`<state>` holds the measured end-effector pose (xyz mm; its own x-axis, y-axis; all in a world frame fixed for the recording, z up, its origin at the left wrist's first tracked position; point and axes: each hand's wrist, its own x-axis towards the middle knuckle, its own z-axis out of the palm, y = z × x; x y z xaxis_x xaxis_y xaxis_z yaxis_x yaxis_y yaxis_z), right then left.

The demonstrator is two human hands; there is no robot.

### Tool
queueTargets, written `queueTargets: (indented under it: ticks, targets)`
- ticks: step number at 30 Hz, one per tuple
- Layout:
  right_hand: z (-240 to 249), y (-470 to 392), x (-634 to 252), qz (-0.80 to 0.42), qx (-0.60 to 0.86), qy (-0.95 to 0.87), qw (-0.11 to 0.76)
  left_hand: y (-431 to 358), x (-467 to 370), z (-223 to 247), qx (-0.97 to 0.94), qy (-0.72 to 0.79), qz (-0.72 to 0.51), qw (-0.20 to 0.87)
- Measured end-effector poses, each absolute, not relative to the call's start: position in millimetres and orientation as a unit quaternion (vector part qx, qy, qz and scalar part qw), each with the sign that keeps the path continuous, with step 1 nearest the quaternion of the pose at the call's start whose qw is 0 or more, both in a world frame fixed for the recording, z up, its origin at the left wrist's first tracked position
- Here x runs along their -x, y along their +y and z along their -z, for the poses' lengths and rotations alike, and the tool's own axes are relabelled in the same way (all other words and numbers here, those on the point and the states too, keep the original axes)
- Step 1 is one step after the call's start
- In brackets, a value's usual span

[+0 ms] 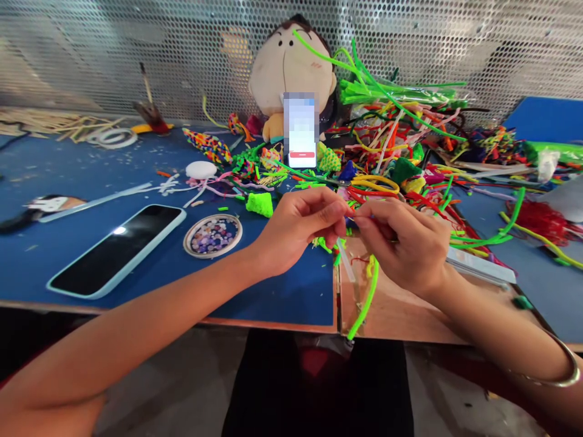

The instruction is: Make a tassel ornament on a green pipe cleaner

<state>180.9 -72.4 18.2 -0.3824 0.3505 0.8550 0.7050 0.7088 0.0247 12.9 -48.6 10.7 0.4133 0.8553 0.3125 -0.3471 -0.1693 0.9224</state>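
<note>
Over the table's front edge, my left hand [305, 227] and my right hand [403, 240] meet at the fingertips, both pinched closed. Whatever lies between the fingers is too small and too hidden to name; a bit of red or pink shows there. Just below the fingers is a narrow translucent strip [346, 261]; whether a hand holds it I cannot tell. A bright green pipe cleaner [367, 297] hangs down past the wooden board [405, 312], under my right hand.
Left of my hands are a round tub of beads [213, 235] and a phone in a pale blue case [116, 252]. A lit phone [301, 130] leans on a plush doll [291, 67]. Tangled coloured pipe cleaners [387, 139] cover the back right, before a perforated metal panel [182, 54].
</note>
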Motion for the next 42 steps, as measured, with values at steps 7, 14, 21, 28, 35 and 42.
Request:
queueTargets:
  ticks: [7, 14, 21, 28, 35, 42]
  targets:
    - [-18, -76, -178, 0.118, 0.354, -0.808, 0.456, -49, -12, -11, -0.545, 0.211, -0.465, 0.665]
    - [-17, -76, -177, 0.009, 0.38, -0.799, 0.465, -50, -12, -13, -0.591, 0.258, -0.454, 0.614]
    - [-19, -73, -179, 0.102, 0.364, -0.812, 0.445, -49, -11, -15, -0.594, 0.274, -0.439, 0.615]
    - [-16, -64, -184, 0.183, 0.324, -0.836, 0.404, -46, -11, -16, -0.619, 0.29, -0.436, 0.586]
    - [-10, -58, -185, 0.18, 0.322, -0.846, 0.386, -41, -10, -13, -0.615, 0.306, -0.423, 0.591]
    - [-9, -61, -185, 0.203, 0.309, -0.841, 0.396, -37, -10, -13, -0.593, 0.307, -0.391, 0.634]
